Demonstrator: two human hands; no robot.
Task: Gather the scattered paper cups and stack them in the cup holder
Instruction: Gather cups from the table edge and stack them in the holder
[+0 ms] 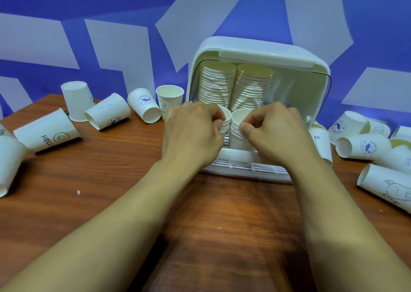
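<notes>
A white cup holder [255, 46] with its lid raised stands at the back of the wooden table. Two tall stacks of paper cups [235, 87] lean inside it. In front of them stand two short stacks. My left hand [193, 133] pinches the rim of the left short stack [225, 118]. My right hand [273, 133] pinches the rim of the right short stack [239, 122]. Loose paper cups lie scattered left [46, 131] and right [362, 147] of the holder.
The wooden table [115, 180] reaches to a blue and white wall behind. One cup [170, 100] stands upright just left of the holder, another [76, 100] stands upside down further left. A cup with a drawn animal [387, 189] lies near the right edge.
</notes>
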